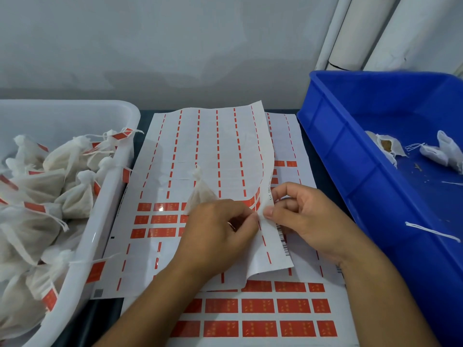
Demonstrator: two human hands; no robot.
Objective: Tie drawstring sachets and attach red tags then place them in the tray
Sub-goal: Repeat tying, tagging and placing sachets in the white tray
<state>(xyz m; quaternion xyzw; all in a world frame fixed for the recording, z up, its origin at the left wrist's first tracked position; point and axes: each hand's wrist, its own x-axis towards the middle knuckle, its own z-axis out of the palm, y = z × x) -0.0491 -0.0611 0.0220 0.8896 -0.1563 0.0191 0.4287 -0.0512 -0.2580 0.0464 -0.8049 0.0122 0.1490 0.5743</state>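
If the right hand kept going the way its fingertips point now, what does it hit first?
The right hand points left, pinching the lifted sticker sheet at its edge. Going straight on it would meet the left hand almost at once, likely fingertips first; depth is hard to judge.

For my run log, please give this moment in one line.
step: peeling red tag | left hand: holds sachet, pinches sheet | right hand: pinches label sheet edge

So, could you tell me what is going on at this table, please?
A person is peeling a red tag off the sticker sheet: the left hand holds a tied sachet while the right hand pinches the sheet's edge. Tagged sachets fill the white tray; a few untied ones lie in the blue bin.
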